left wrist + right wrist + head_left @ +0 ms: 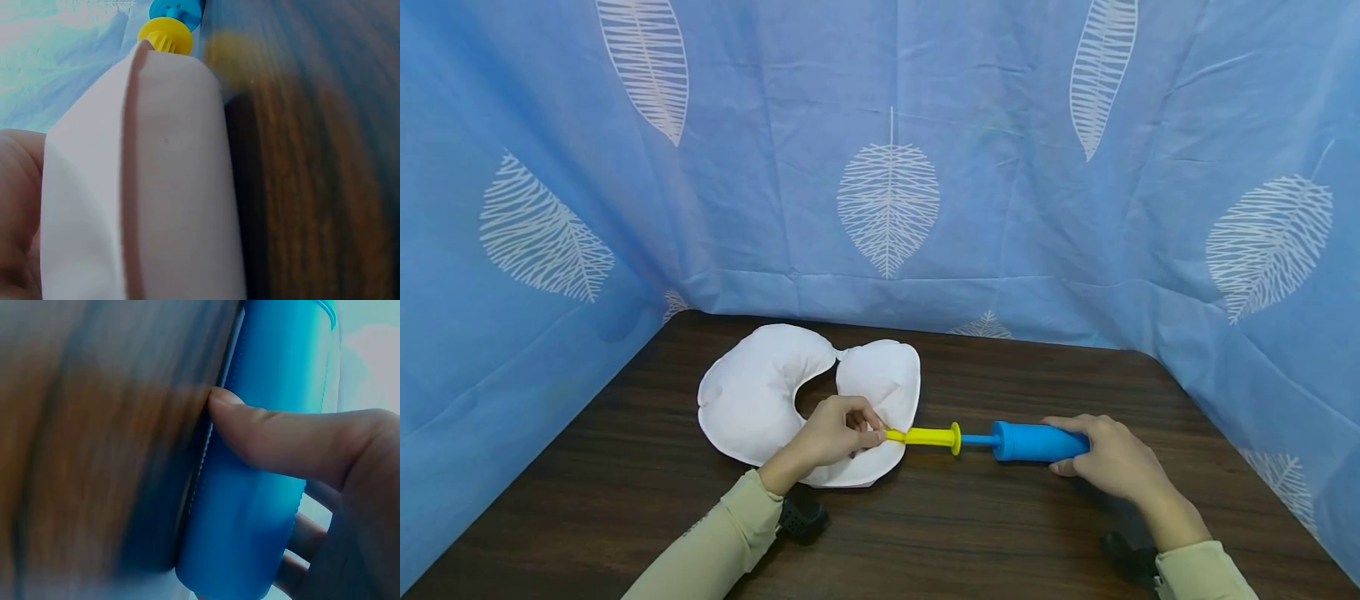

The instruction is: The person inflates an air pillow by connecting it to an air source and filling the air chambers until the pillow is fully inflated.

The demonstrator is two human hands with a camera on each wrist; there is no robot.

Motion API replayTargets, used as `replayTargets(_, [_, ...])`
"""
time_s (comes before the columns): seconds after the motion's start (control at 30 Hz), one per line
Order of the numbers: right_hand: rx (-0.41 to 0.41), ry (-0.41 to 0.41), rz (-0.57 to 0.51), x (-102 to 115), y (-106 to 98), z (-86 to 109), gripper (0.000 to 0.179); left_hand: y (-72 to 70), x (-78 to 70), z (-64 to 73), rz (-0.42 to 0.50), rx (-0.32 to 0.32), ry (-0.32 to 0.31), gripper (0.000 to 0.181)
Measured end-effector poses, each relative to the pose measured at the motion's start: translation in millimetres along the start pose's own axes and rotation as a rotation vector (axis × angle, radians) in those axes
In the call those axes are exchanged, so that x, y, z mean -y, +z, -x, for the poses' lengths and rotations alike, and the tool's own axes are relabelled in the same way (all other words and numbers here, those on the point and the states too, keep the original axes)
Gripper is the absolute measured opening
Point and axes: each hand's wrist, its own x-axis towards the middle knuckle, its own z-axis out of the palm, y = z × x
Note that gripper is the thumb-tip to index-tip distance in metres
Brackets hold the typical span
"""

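A white U-shaped inflatable neck pillow (752, 392) lies puffed up on the dark table. Over its near right lobe, my left hand (835, 433) pinches the yellow tip end of a hand pump; the valve is hidden by the fingers. The pump's yellow handle (931, 437) points left, and a length of blue rod shows between it and the blue barrel (1033, 442). Around the barrel's right end my right hand (1112, 458) is wrapped. In the right wrist view the thumb (269, 434) presses across the blue barrel (250, 519), fingers behind it.
The dark wood-grain table (1000, 533) runs to a blue curtain (1000, 208) with white leaf prints at the back and both sides. A black wrist camera (803, 521) hangs under the left wrist, close to the tabletop.
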Motion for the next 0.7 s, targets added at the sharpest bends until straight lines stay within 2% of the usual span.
replayTargets(0.17, [0.014,0.027,-0.007,-13,-6,-0.2,0.074,0.0,-1.0,0.0,0.002,-0.008,-0.004,0.008])
replayTargets(0.37, [0.000,0.036,-0.024,-16,-7,1.8,0.074,1.0,0.8,-1.7,-0.014,-0.021,-0.007,0.009])
replayTargets(0.53, [-0.021,0.012,-0.035,-4,-1,0.9,0.071,-0.2,2.1,-0.6,-0.024,-0.047,-0.011,0.010])
replayTargets(0.7, [-0.037,-0.030,-0.013,18,8,0.0,0.068,0.2,2.8,-1.4,-0.014,-0.044,-0.002,0.010])
